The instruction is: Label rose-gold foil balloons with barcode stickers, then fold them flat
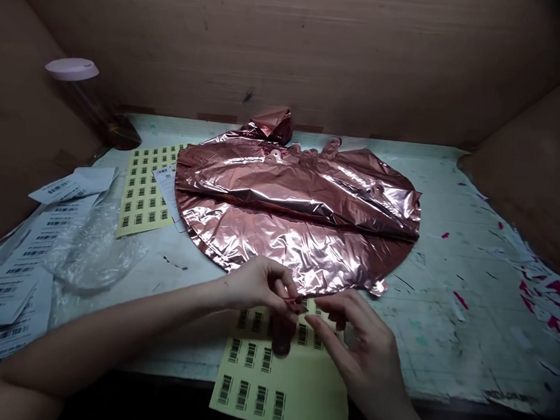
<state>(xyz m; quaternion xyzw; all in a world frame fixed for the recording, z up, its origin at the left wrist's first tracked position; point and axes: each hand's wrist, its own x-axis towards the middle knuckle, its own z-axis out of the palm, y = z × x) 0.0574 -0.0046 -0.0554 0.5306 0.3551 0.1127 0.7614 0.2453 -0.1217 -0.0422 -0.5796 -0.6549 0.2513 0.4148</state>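
Observation:
A flat rose-gold foil balloon (299, 211) lies spread on the white worktable (448, 273). My left hand (258, 285) pinches a small dark red piece (297, 304) at the balloon's near edge. My right hand (361, 347) hovers beside it, fingers apart, tips close to the same piece. Both hands are above a yellow sheet of barcode stickers (272, 382) that hangs over the table's front edge.
A second yellow barcode sheet (145, 188) lies at the left, beside white barcode labels (11, 281) and crumpled clear plastic (90, 248). A bottle with a pink lid (78, 74) stands at the back left. Brown board walls enclose the table. Red scraps (552, 299) litter the right side.

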